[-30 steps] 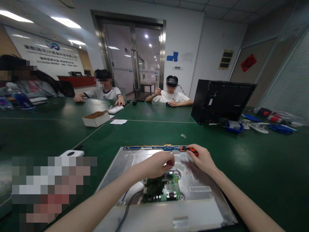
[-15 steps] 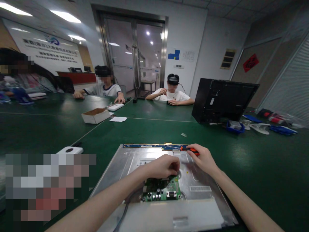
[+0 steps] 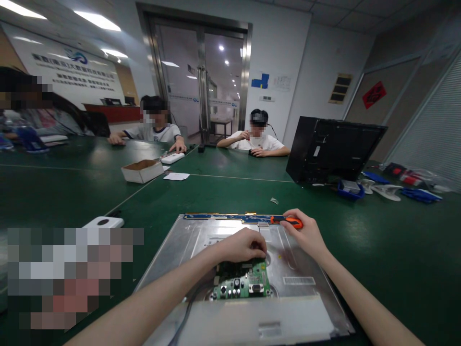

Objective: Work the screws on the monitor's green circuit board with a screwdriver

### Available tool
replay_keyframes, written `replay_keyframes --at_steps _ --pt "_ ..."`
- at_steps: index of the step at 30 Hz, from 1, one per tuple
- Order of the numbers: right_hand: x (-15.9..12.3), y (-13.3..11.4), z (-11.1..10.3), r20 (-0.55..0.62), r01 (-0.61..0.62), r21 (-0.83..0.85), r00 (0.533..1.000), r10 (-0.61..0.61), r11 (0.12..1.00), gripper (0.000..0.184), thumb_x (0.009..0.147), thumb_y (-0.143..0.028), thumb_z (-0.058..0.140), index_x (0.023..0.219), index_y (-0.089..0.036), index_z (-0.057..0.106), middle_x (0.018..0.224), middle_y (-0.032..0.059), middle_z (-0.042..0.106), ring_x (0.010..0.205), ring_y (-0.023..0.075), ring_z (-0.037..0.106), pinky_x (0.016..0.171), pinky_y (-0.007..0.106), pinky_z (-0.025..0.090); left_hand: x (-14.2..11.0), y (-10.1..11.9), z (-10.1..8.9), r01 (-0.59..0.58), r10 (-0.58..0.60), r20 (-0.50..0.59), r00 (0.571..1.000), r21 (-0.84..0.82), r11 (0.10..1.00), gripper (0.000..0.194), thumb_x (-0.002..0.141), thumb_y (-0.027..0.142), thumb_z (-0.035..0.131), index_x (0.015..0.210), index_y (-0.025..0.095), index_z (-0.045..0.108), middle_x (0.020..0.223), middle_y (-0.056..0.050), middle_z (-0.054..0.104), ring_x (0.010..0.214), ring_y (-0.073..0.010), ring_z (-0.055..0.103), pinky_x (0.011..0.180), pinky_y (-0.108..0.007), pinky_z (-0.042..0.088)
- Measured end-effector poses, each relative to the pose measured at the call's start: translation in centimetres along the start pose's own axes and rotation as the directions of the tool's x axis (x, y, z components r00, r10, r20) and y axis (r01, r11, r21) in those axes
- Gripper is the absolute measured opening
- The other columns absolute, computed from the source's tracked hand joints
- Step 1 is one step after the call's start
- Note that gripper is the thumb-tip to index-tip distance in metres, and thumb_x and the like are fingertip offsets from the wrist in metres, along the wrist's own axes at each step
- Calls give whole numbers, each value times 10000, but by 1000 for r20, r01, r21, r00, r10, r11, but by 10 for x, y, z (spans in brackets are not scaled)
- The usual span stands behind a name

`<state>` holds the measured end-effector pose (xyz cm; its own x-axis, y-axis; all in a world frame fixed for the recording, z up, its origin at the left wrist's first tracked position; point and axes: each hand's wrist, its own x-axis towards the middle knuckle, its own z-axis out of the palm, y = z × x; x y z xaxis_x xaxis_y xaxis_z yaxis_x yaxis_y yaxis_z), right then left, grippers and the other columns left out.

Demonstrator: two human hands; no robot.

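Observation:
My right hand (image 3: pixel 304 233) is closed around the orange and black handle of a screwdriver (image 3: pixel 296 222). Its shaft lies low along the narrow blue circuit strip (image 3: pixel 223 218) at the far edge of the metal display panel (image 3: pixel 302 266). Whether the tip touches the strip is too small to tell. Curled over the back end of the green circuit board (image 3: pixel 245 281), my left hand (image 3: pixel 243 247) has its fingertips pressed together; what they hold, if anything, is hidden. A grey cable (image 3: pixel 187 315) runs from beside the board toward the near edge.
A black monitor housing (image 3: pixel 331 154) stands at the right, with a blue tray (image 3: pixel 350 190) beside it. An open cardboard box (image 3: pixel 143 172) and a paper sheet (image 3: pixel 176 176) lie further left. A white device (image 3: pixel 104 222) is near a blurred patch. Several people sit around the green table (image 3: pixel 230 194).
My left hand has shifted slightly right and down over the board's back end. My right hand has risen a little and turned the screwdriver handle, moving slightly right.

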<state>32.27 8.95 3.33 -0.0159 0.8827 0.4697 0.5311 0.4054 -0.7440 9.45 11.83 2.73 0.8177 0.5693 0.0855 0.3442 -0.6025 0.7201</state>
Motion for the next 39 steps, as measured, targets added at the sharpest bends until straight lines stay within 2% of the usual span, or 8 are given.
replay_keyframes --at_steps 9,17,22,25,29,32,36,39 --pt "4 -3 -1 -59 -168 361 978 202 917 413 682 -532 783 846 -227 557 530 -57 564 432 147 537 442 271 462 0 0 -2 15 -15 13 1000 -33 999 58 793 92 724 808 148 735 781 -8 707 738 -151 634 691 -207 444" --pt "5 -11 1 -146 -189 535 939 311 824 497 602 -554 836 856 -176 638 599 -19 587 537 154 572 408 234 452 2 -5 0 40 -39 19 999 -82 996 65 769 93 751 800 149 737 770 4 698 710 -137 627 655 -191 437" --pt "1 -24 6 -213 -119 546 938 274 829 515 673 -508 819 1006 -203 570 841 22 676 611 150 618 437 232 493 3 -8 1 37 -35 17 999 -106 994 51 768 112 766 801 148 750 756 4 699 700 -133 621 661 -191 441" --pt "2 -38 13 -267 -17 538 945 190 843 521 790 -479 741 1145 -272 420 928 -5 663 562 117 598 431 223 483 3 -9 1 29 -27 22 999 -112 993 55 774 109 760 806 154 756 753 6 703 695 -131 622 669 -193 445" --pt "5 -53 25 -303 189 352 950 -79 917 394 951 -379 577 1237 -293 320 913 -18 610 507 91 546 452 221 463 2 -9 -1 22 -18 38 999 -115 993 97 780 79 739 818 166 764 779 3 718 740 -139 638 700 -194 448" --pt "-1 -53 33 -338 314 70 901 -273 947 392 990 -355 506 1328 -274 326 885 -5 583 551 112 561 493 242 476 2 -9 -2 28 -20 57 998 -133 991 124 791 63 713 840 163 766 788 1 728 738 -139 645 690 -192 455" --pt "-20 -43 34 -352 401 -205 821 -449 893 428 1013 -346 440 1417 -245 335 861 17 584 565 135 569 516 273 499 4 -9 -1 35 -25 66 998 -148 988 162 784 30 685 845 153 770 747 7 713 690 -130 627 651 -185 449" --pt "-27 -35 31 -291 405 -278 828 -479 871 452 1023 -305 411 1455 -218 309 745 -23 552 485 123 530 447 237 446 4 -8 -1 35 -27 56 998 -150 988 178 766 3 680 823 148 766 727 12 701 683 -126 619 648 -182 444"
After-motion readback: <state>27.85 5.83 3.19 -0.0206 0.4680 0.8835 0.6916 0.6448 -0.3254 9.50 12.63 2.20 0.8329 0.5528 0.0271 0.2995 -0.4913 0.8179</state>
